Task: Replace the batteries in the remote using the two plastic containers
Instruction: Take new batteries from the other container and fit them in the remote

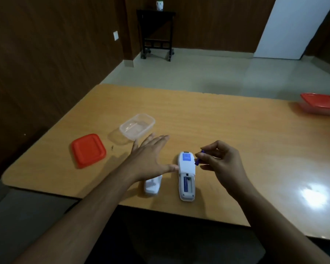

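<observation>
Nearest the viewer, two bare forearms reach forward over the near edge of a smooth, light-brown wooden table (227, 130). Between them a slim white plastic remote control (187, 176) lies face down, its battery compartment open toward the viewer with one blue battery (186, 184) seated in the left slot and the right slot apparently empty. Just left of the remote lies the white plastic battery cover (152, 184), set aside, partly under the left wrist. The left hand (151, 159) is spread flat with straight fingers, holding nothing; its thumb touches the remote's left edge, likely steadying it. The right hand (223, 161) hovers just right of the remote, fingers curled, pinching a small blue cylindrical battery (199, 158) between thumb and fingertips, tilted above the remote's upper half; whether this is a spent cell just lifted out or a fresh one going in cannot be told. Farther left sits a square red plastic lid (88, 150), and just beyond the left hand an open, clear rectangular plastic container (137, 126) that looks empty, probably kept close for batteries. Well apart at the table's far right edge stands a second clear container with a red lid on (321, 103). Beyond the table are pale floor tiles and a dark wheeled side table (156, 35) against brown panelled walls.
</observation>
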